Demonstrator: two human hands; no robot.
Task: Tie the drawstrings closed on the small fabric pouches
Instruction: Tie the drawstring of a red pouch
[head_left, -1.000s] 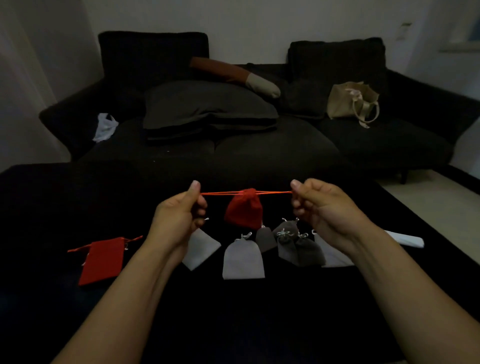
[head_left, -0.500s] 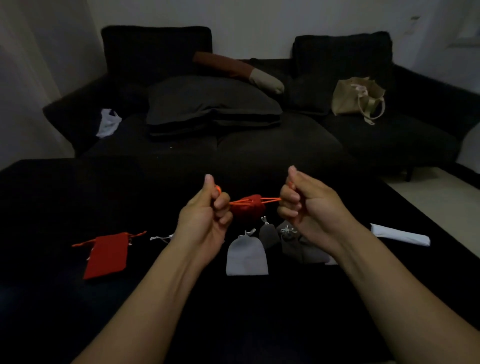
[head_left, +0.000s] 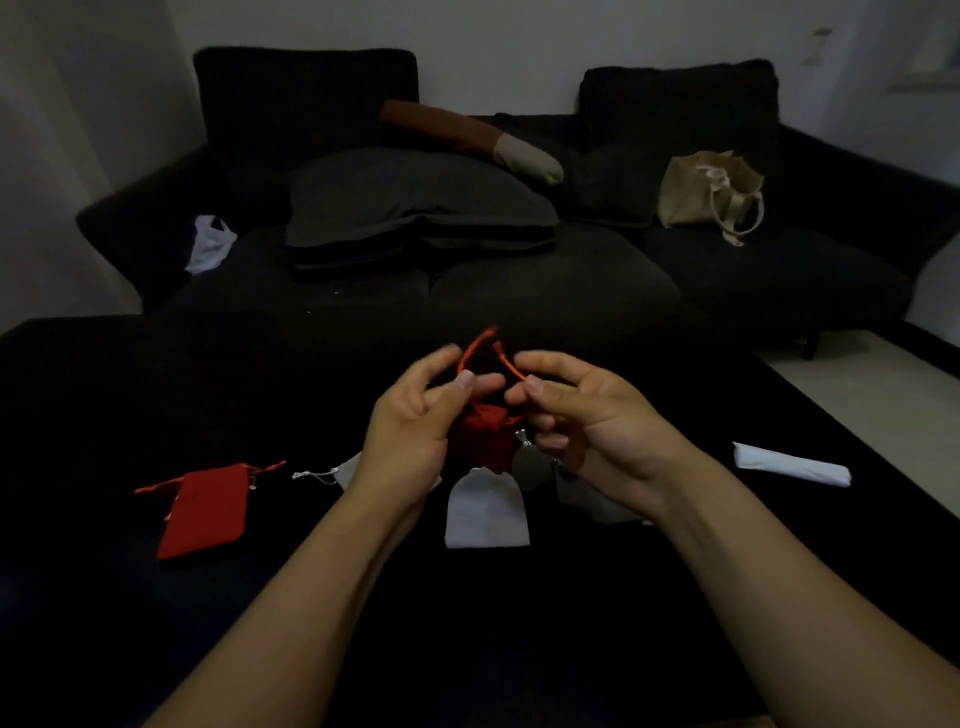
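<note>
A second ago the orange drawstrings (head_left: 480, 345) were stretched taut and level between hands held well apart; now the hands have closed in and the cords arch up slack between them, meeting at twelve o'clock above the fingers. That suggests the mouth is already cinched and the knot is being started. The left hand (head_left: 415, 431) pinches one cord between thumb and forefinger, its other fingers spread; the right hand (head_left: 587, 421) pinches the other cord the same way. The red pouch (head_left: 480, 441) hangs between them, at three o'clock of the left hand and nine o'clock of the right, above the white pouch (head_left: 485, 512).
</note>
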